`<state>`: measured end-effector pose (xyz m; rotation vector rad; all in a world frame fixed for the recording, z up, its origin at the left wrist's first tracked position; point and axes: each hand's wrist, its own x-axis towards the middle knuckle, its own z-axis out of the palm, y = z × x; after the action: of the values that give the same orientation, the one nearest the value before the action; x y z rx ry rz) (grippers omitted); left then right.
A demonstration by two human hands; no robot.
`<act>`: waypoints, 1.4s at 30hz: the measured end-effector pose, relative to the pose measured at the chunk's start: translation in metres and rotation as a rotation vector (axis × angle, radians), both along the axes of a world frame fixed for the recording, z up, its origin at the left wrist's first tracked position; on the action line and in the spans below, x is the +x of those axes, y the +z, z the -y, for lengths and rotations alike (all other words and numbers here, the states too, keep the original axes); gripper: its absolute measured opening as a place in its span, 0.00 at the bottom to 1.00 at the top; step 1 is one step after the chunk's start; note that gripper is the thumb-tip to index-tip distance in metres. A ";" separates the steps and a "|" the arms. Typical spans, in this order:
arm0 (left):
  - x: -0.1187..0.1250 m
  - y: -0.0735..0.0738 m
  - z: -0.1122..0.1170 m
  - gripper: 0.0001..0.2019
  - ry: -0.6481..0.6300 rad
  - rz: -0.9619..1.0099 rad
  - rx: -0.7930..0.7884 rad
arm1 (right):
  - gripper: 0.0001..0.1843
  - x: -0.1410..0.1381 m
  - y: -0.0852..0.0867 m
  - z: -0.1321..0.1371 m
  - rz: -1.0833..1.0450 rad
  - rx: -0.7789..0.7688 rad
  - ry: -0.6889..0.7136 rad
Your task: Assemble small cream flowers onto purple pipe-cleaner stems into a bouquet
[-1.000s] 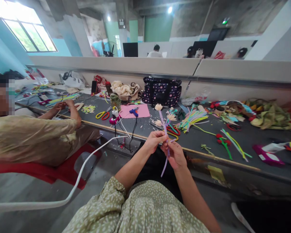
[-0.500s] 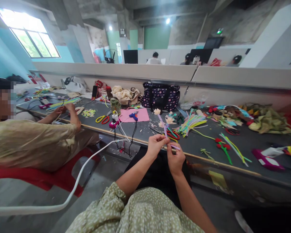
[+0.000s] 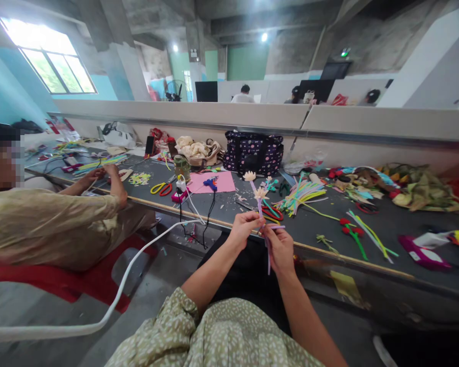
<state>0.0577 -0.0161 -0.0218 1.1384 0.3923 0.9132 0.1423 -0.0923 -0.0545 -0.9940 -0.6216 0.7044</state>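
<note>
My left hand pinches the lilac stem of a pipe-cleaner flower sprig, just beneath its cream blossoms. Close beside it, my right hand has its fingers closed on a lilac pipe cleaner that sticks out sideways to the right. Below the hands a lilac stem end hangs down. Both hands are over my lap at the table's front edge. Behind the sprig lie red-handled scissors, partly hidden by the flowers.
A bundle of pastel pipe cleaners lies right of the scissors. Farther right are a red-and-green pipe-cleaner piece and a purple power strip. A blue glue gun rests on pink paper. A co-worker sits at left.
The sprig has turned in my fingers, bringing the blossoms closer together. The lilac pipe cleaner at my right hand now points sideways, and a stem end hangs below.
</note>
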 end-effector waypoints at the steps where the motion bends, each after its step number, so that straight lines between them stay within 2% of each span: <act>1: 0.000 -0.001 -0.001 0.14 -0.028 0.009 -0.010 | 0.11 0.000 0.002 0.001 -0.060 0.008 0.048; 5: 0.000 -0.002 -0.004 0.14 -0.144 0.016 -0.088 | 0.10 0.002 0.009 0.003 -0.271 -0.006 0.287; 8: 0.001 -0.001 -0.005 0.14 -0.204 0.019 -0.111 | 0.11 0.002 0.011 0.004 -0.305 0.020 0.318; 13: 0.005 0.003 -0.005 0.13 -0.156 0.026 -0.001 | 0.11 0.002 0.007 0.002 -0.080 0.088 0.024; 16: 0.007 0.001 -0.002 0.14 -0.045 0.024 0.055 | 0.11 0.005 0.002 0.001 0.163 0.034 -0.184; 20: 0.010 -0.010 0.006 0.14 0.128 0.031 0.009 | 0.11 0.005 -0.006 0.003 0.522 -0.043 -0.419; 23: 0.012 -0.015 0.010 0.14 0.188 0.036 0.007 | 0.10 0.004 -0.013 0.005 0.763 -0.062 -0.500; 25: 0.013 -0.015 0.010 0.13 0.201 0.032 0.025 | 0.10 0.003 -0.017 0.005 0.813 -0.067 -0.504; 28: 0.013 -0.012 0.008 0.13 0.191 0.023 0.031 | 0.12 0.005 -0.020 0.004 0.701 -0.094 -0.444; 32: 0.012 -0.011 0.004 0.13 0.157 0.026 0.021 | 0.14 0.007 -0.020 0.001 0.377 -0.093 -0.263; 38: 0.008 -0.011 0.000 0.13 0.101 0.022 0.025 | 0.12 0.007 -0.012 -0.002 -0.047 -0.040 -0.027; 42: 0.006 -0.012 -0.003 0.13 0.054 0.038 -0.014 | 0.12 0.011 -0.006 -0.002 -0.241 -0.055 0.148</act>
<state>0.0636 -0.0133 -0.0339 1.1007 0.3999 0.9764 0.1528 -0.0900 -0.0606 -0.9029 -0.4688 0.9608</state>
